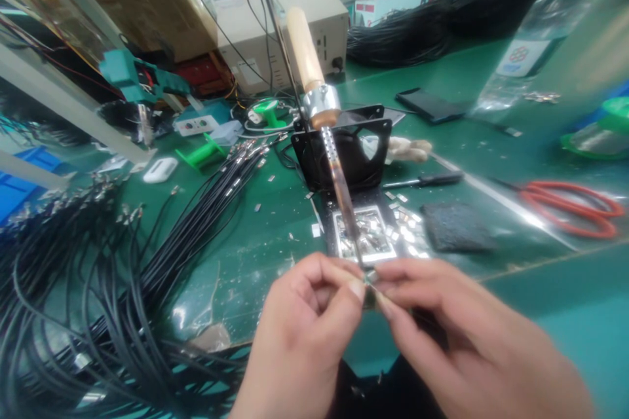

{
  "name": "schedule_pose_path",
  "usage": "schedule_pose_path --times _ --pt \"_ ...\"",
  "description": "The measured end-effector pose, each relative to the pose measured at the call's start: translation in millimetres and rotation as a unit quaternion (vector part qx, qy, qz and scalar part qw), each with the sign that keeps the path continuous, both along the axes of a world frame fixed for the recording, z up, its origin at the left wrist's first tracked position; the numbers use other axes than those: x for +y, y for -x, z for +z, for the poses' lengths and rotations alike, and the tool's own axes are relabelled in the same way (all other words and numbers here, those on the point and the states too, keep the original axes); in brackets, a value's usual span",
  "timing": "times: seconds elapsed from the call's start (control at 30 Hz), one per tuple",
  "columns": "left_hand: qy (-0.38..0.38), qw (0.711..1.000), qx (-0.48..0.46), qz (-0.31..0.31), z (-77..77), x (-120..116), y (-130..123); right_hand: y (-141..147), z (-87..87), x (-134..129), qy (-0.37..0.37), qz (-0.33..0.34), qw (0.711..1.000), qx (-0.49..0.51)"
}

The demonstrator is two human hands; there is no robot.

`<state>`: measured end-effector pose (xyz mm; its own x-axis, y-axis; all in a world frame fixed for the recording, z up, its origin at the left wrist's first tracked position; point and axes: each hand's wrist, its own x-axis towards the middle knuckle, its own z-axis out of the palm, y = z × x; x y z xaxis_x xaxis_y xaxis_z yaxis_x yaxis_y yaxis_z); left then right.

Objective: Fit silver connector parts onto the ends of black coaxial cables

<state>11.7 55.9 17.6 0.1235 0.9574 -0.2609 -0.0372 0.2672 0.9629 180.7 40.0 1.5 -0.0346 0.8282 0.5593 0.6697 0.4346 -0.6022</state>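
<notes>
My left hand [314,321] pinches thumb against forefinger at the front middle of the bench. Opposite it, my right hand [457,321] is also closed in a pinch, its fingertips almost meeting the left ones. Between them shows a small metallic part [369,277], mostly covered by the fingers and blurred. A soldering iron [339,177] with a wooden handle slants down from above, its tip at or just over this part; I cannot tell whether they touch. Behind the hands lies a shallow white-edged tray [337,230] of tiny metal pieces.
Bundled black cables [162,255] spread over the left side. A black fan frame [304,157] stands behind the iron. Rightward lie a dark sponge-like pad [457,228], a screwdriver [439,179], red-handled scissors [570,206] and a plastic bottle [523,59]. Small white pieces [407,229] lie beside the tray.
</notes>
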Motion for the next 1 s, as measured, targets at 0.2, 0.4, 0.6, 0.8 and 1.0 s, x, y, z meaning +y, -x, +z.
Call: schedule_pose_path --times 0.2,0.4,0.6,0.8,1.0 --pt "-0.002 1.000 0.013 0.004 1.4 3.3 -0.5 -2.0 -3.7 0.5 -0.003 -0.001 1.000 0.009" --pt "-0.002 1.000 0.011 0.011 2.1 5.2 -2.0 4.2 -0.9 3.6 0.003 0.004 1.000 0.021" --pt "-0.005 1.000 0.017 0.009 2.4 6.1 -0.1 5.1 -4.2 3.2 -0.002 -0.004 0.999 0.039" --pt "-0.006 1.000 0.017 0.012 3.0 5.4 0.7 4.5 2.3 5.0 0.015 0.007 0.999 0.029" --pt "-0.001 1.000 0.010 0.009 3.6 5.3 0.0 -1.3 -1.4 1.4 0.047 0.029 0.998 0.024"
